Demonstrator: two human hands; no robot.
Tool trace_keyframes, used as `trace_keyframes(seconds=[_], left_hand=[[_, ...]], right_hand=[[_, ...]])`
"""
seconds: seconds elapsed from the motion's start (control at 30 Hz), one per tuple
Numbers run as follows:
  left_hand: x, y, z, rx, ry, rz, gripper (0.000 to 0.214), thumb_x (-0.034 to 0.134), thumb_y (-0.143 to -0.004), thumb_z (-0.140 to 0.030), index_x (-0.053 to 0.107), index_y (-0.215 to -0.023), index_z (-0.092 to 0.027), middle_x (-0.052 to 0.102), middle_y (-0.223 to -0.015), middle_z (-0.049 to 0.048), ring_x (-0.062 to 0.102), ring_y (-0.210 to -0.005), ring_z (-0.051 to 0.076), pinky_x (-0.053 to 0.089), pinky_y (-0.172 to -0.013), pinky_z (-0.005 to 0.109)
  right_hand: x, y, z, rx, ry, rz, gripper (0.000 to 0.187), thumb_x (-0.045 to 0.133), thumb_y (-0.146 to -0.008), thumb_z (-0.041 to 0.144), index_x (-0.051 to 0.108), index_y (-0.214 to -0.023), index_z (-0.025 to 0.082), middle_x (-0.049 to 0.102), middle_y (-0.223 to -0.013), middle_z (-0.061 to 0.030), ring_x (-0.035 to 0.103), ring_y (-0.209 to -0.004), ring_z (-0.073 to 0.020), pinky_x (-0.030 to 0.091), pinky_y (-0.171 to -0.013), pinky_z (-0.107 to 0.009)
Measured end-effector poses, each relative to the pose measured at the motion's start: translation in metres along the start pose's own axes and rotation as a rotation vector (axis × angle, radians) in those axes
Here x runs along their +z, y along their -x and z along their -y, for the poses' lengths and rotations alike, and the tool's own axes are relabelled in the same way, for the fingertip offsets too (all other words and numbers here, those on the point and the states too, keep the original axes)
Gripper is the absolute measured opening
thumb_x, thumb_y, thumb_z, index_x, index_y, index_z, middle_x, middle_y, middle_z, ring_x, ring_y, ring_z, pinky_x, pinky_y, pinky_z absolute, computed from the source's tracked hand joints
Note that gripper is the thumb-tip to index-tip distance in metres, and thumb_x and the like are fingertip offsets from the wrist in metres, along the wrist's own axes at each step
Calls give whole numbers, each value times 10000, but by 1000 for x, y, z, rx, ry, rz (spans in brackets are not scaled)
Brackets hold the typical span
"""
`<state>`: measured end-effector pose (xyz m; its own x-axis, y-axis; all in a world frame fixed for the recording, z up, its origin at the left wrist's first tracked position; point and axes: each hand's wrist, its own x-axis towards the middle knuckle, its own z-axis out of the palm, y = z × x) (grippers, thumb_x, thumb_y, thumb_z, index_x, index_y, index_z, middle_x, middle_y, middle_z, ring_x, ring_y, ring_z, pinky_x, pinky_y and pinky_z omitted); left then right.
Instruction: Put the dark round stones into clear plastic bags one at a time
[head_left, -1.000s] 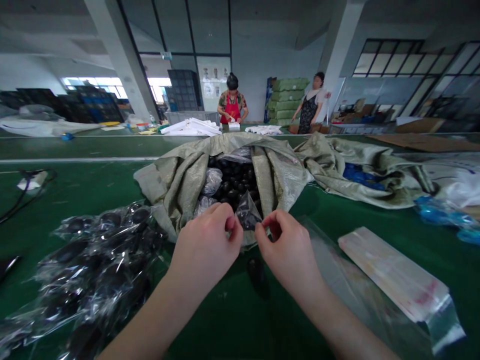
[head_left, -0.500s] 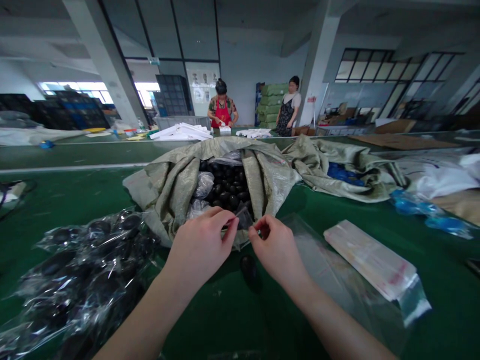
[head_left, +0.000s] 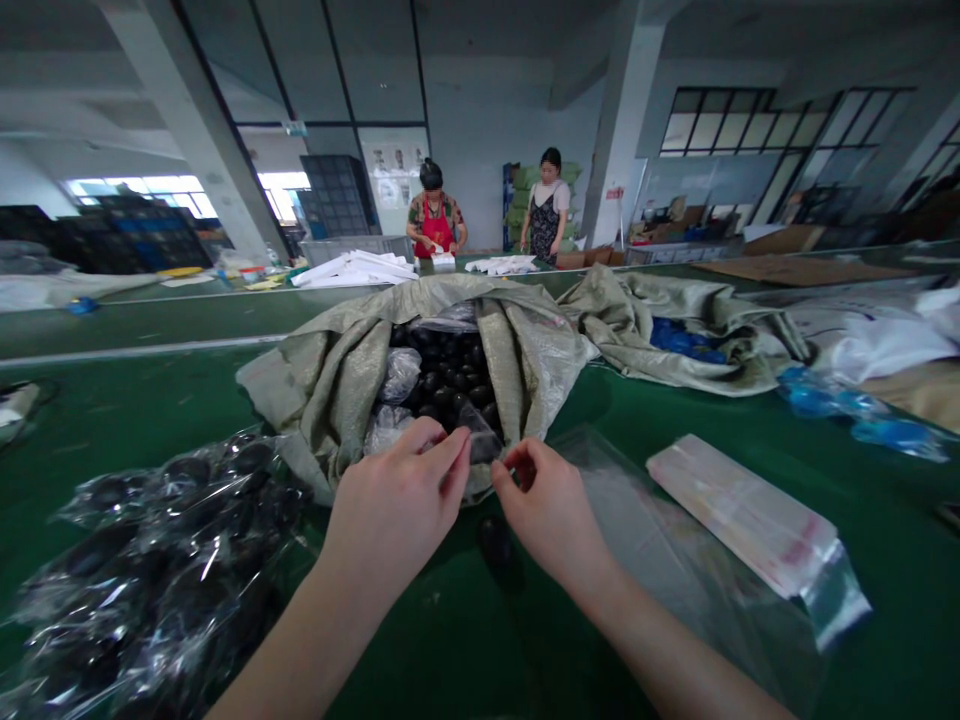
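Observation:
My left hand and my right hand meet over the green table, both pinching the top of a small clear plastic bag between thumb and fingers. A black rounded piece hangs low in that bag, just below my hands. Right behind them lies an open grey woven sack full of black rounded pieces.
A heap of clear bags holding black pieces lies at the left. A stack of flat clear bags lies at the right, with a second grey sack and blue plastic beyond. Two people stand at a far table.
The view has drifted slightly, shifting the scene leftward. My hands have kept their pinch on the small bag and come a little closer together.

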<state>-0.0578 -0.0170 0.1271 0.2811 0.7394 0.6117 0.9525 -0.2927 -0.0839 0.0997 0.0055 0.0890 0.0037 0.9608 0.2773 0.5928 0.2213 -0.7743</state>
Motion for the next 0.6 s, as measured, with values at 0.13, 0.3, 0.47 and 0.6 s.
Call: trace_keyframes(seconds=[0.13, 0.3, 0.47, 0.6], left_hand=[[4, -1, -1, -4, -41, -5, 311, 430, -957, -327, 702, -1090, -255, 686, -969, 21, 655, -713, 139, 451, -519, 239], [8, -2, 0, -24, -4, 29, 323, 418, -959, -310, 707, -1084, -236, 686, -969, 38, 645, -690, 139, 428, -505, 239], [8, -3, 2, -47, 45, 39, 313, 431, -954, -308, 713, -1066, -230, 685, -973, 44, 651, -718, 147, 445, -536, 240], [7, -4, 2, -36, 48, 45, 321, 421, -960, -309, 719, -1038, -220, 685, -960, 43, 654, -736, 147, 466, -566, 246]], right_hand=[[-1, 1, -2, -1, -19, -14, 150, 569, -826, 316, 533, -748, 194, 566, -685, 3, 533, -644, -151, 364, -598, -270], [-1, 12, -15, -70, -35, 2, 191, 485, -902, 331, 519, -778, 190, 562, -717, -10, 538, -662, -148, 392, -618, -270], [11, 31, -41, -161, 131, 207, 123, 552, -858, 259, 584, -926, 161, 618, -896, -70, 584, -785, -184, 451, -714, -307], [24, 40, -55, -197, 154, 346, 249, 606, -806, 188, 592, -1051, 151, 633, -1008, -99, 609, -931, -220, 478, -851, -357]])
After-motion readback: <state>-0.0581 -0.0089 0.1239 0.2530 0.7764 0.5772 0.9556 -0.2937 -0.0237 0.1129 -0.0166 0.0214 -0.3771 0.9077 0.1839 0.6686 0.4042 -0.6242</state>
